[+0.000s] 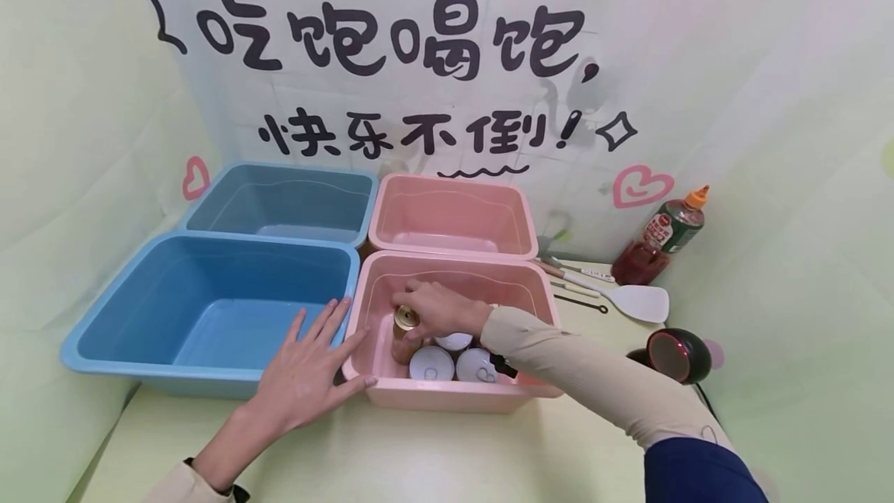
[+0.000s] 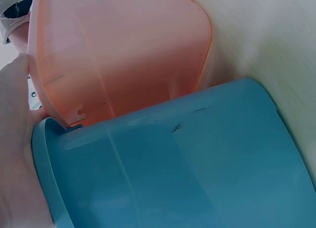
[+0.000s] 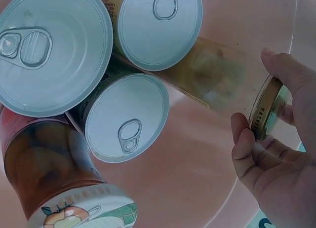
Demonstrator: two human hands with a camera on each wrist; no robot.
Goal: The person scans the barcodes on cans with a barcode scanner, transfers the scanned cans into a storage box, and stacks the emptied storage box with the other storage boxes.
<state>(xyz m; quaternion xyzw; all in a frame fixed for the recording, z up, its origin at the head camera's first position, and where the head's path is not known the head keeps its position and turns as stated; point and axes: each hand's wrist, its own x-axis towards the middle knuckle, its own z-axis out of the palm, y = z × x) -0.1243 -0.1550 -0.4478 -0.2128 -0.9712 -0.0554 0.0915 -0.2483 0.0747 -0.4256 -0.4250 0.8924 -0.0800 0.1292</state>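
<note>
A person's right hand grips a jar by its gold lid, thumb and fingers curled about the lid's edge, inside the front pink bin. The jar stands upright near the bin's left end, beside three cans with pull-ring tops; whether it touches them cannot be told. Apparently glass, it would likely prove stiff, smooth and breakable, and weighty for its size if full. The lid offers a ready hold from above; the slicker body would probably call for a fuller wrap. A second jar, white-lidded with brown contents, shares the bin. The left hand, fingers spread wide and holding nothing, rests across the adjoining rims of the pink bin and the front blue bin. Behind stand a back blue bin and a back pink bin.
</note>
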